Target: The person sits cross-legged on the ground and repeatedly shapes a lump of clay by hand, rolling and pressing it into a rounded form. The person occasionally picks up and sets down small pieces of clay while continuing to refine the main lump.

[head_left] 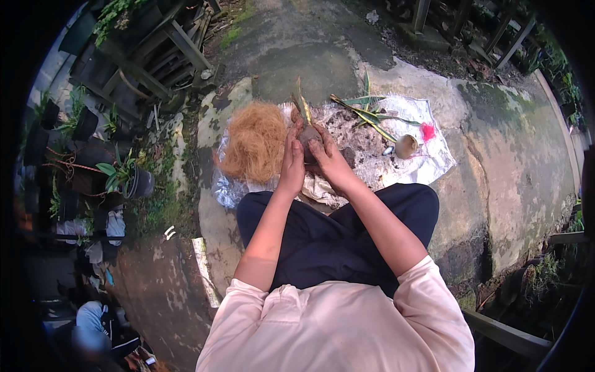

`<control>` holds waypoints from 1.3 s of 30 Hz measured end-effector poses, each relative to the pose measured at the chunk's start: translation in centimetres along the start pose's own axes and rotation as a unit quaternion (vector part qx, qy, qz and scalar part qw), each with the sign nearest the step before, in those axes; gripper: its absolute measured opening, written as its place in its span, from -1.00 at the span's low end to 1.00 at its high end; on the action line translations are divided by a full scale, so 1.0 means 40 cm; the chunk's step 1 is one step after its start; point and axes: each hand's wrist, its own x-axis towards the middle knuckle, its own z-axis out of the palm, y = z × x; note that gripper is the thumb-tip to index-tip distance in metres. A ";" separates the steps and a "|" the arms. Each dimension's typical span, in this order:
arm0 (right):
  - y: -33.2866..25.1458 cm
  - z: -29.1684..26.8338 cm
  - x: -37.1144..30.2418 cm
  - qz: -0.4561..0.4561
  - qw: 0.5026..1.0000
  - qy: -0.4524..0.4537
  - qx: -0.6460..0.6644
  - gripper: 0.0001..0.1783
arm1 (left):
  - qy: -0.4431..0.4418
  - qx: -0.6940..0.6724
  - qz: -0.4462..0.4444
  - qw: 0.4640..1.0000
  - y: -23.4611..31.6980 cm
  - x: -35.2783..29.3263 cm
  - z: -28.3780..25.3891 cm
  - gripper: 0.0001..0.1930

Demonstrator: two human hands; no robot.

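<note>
Between my two palms sits a dark, rounded ball of soil (308, 135), with one upright green-and-yellow leaf (303, 104) rising out of its top. My left hand (293, 155) presses against its left side, fingers together and pointing away from me. From the right, my right hand (328, 156) cups the ball with curved, soil-smeared fingers. Just left of my hands lies a big fluffy heap of brown coconut fibre (253, 142). To the right, several long striped leaves (372, 119) lie on a whitish sack (434, 162) strewn with dark soil crumbs.
A small round container (406, 146) stands on the sack's right part, beside a bright pink-red bundle of string (427, 131). Potted plants (127, 173) line the left side. A person (93, 328) is at the lower left. Wooden rails (186, 44) stand at the far left.
</note>
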 end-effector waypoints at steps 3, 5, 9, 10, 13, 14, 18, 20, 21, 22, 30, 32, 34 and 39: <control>0.005 -0.021 0.001 -0.058 0.994 0.042 -0.083 -0.27 | -0.032 -0.099 -0.068 0.992 0.038 0.012 0.025 -0.35; 0.002 -0.039 -0.006 -0.075 0.989 0.063 -0.107 -0.36 | -0.040 -0.172 -0.121 0.977 0.029 0.009 0.029 -0.32; 0.055 -0.078 -0.010 -0.122 0.983 0.056 -0.128 -0.40 | -0.054 -0.236 -0.214 0.946 -0.012 -0.013 0.022 -0.34; 0.072 -0.090 -0.013 -0.123 0.984 0.050 -0.116 -0.39 | -0.064 -0.231 -0.229 0.943 -0.016 -0.013 0.021 -0.35; 0.083 -0.103 -0.051 -0.024 0.998 0.030 0.052 -0.38 | -0.086 -0.133 -0.207 0.965 -0.037 -0.025 0.018 -0.41; 0.083 -0.101 -0.060 0.027 0.991 0.025 0.129 -0.37 | -0.084 -0.131 -0.213 0.964 -0.048 -0.031 0.010 -0.43; 0.159 -0.144 -0.039 0.082 0.985 0.019 0.149 -0.34 | -0.095 -0.127 -0.229 0.960 -0.077 -0.046 0.013 -0.49; 0.189 -0.141 -0.035 0.107 0.980 0.027 0.163 -0.33 | -0.083 -0.134 -0.239 0.958 -0.107 -0.048 0.027 -0.51; 0.202 -0.138 -0.026 0.112 0.978 0.026 0.173 -0.33 | -0.066 -0.139 -0.248 0.957 -0.133 -0.049 0.033 -0.52; 0.214 -0.135 -0.019 0.117 0.976 0.026 0.182 -0.33 | -0.048 -0.144 -0.257 0.955 -0.158 -0.051 0.041 -0.53; 0.287 -0.171 0.019 0.087 0.981 0.124 0.118 -0.30 | -0.012 -0.271 -0.256 0.928 -0.246 -0.045 0.103 -0.48; 0.295 -0.198 0.041 0.087 0.981 0.107 0.138 -0.28 | -0.013 -0.259 -0.280 0.924 -0.261 -0.033 0.104 -0.48; 0.315 -0.216 0.050 0.096 0.979 0.094 0.156 -0.28 | -0.013 -0.264 -0.284 0.922 -0.278 -0.026 0.108 -0.49; 0.332 -0.232 0.060 0.119 0.963 0.123 0.210 -0.27 | -0.001 -0.214 -0.252 0.944 -0.323 -0.048 0.147 -0.49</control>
